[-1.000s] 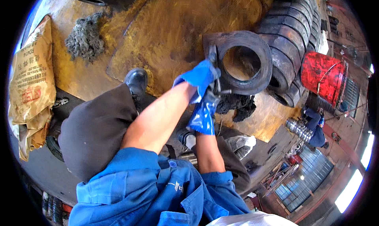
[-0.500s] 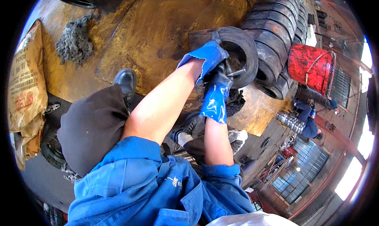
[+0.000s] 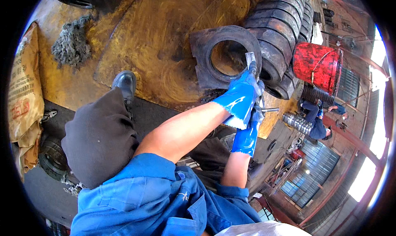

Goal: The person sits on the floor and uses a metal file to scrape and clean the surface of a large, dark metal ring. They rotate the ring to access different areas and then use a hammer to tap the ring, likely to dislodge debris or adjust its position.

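both gloved hands gripping a metal tool (image 3: 250, 59), left hand (image 3: 249, 86) nearer the tip, right hand (image 3: 257, 113) behind. dark ring (image 3: 204, 58) sits on the yellow surface (image 3: 152, 42) beside a row of rings (image 3: 281, 18). can't tell if tip touches rim. firm two-hand grip, fingers behind tip, shallow angle, steer left, short controlled strokes.

We look down from the head through a wide fisheye (straight lines bow near its rim), close over our gloved hands (image 3: 249, 86), facing the yellow floor (image 3: 154, 46), a ribbed metal panel (image 3: 311, 170) far off rightward.
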